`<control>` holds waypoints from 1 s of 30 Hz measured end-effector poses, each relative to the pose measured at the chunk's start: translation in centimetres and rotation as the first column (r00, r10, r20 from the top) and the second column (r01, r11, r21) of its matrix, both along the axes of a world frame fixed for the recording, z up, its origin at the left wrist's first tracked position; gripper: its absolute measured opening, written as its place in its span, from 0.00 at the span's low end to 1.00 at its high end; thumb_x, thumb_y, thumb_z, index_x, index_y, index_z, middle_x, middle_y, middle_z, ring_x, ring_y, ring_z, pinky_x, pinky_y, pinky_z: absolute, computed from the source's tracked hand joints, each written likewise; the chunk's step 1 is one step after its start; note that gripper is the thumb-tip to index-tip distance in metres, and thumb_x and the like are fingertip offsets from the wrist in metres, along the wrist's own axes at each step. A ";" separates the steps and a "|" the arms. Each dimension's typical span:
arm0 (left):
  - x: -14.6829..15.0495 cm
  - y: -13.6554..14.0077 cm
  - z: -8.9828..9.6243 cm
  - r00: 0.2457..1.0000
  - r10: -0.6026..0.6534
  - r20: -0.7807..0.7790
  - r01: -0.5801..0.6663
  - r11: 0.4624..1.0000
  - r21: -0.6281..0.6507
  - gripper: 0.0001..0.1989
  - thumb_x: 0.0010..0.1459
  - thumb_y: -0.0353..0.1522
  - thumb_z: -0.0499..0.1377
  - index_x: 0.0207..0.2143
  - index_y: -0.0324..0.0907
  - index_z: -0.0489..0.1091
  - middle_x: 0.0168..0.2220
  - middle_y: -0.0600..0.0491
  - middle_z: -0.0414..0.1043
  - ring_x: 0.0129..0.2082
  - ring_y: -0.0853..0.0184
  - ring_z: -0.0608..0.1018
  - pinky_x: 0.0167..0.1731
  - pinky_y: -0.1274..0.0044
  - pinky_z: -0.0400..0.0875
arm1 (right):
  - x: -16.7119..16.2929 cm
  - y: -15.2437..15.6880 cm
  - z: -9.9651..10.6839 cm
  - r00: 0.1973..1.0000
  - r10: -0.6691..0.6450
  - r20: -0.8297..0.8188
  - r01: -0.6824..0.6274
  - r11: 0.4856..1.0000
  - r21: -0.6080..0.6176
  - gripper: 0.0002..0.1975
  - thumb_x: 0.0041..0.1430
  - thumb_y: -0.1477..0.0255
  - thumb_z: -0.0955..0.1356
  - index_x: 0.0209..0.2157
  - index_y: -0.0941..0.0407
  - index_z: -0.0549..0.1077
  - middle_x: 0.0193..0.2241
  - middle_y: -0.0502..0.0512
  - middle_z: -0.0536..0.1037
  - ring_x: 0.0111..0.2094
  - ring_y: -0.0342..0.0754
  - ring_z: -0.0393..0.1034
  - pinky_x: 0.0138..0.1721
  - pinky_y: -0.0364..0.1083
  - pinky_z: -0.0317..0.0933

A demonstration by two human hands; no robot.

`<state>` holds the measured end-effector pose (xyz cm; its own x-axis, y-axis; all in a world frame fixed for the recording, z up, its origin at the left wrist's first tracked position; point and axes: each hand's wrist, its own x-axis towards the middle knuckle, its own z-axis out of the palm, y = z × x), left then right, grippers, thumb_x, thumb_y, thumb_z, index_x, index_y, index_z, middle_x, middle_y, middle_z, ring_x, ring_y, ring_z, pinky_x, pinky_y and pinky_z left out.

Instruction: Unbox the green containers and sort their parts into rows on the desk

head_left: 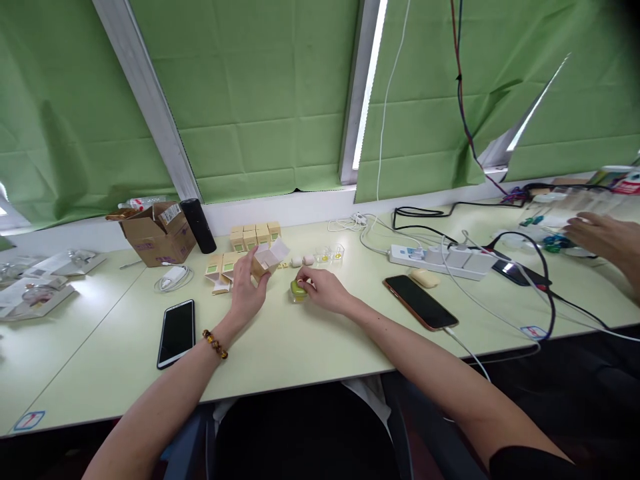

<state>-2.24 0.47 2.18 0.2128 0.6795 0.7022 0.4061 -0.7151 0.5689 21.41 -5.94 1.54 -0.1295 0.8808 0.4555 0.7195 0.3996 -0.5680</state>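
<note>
- Surface: pale yellow-green tabletop (320,347), back edge along the white wall.
- Left hand (245,293): thumb and fingers curved round a small tan cardboard box with raised white flaps (260,265). Box tilted, nearer the back edge than the front edge.
- Right hand (323,290): fingertips pinching a small rounded green object with a clear lower part (299,289). Object lies to the right of the held box, about midway between the front and back edges. Whether it touches the surface cannot be told.
- Toward the back edge, behind the left hand: a cluster of closed tan cardboard boxes with green labels (256,235).
- Behind the right hand: small clear containers with yellow contents (331,255), in a row with small pale pink rounded pieces (303,261).
- Near the front edge, left of the left forearm: black-screened phone with a white frame (177,333).
- At the right end: another person's hand (603,237), over clear plastic items; its grip cannot be told.
</note>
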 end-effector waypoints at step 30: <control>1.3 -2.2 1.3 0.532 -0.241 0.812 0.787 0.495 -0.369 0.23 0.65 0.45 0.66 0.57 0.45 0.71 0.53 0.48 0.80 0.47 0.60 0.83 0.48 0.67 0.80 | -4.0 0.2 5.0 0.557 0.179 -0.811 -0.416 0.905 -0.086 0.24 0.46 0.53 0.81 0.39 0.53 0.80 0.39 0.55 0.83 0.43 0.54 0.76 0.49 0.52 0.68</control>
<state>-0.96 -1.72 3.48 0.4281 0.8713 0.2401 -0.5251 0.0236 0.8507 17.43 -5.71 6.51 -0.1114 0.9497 0.2927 -0.1733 0.2714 -0.9467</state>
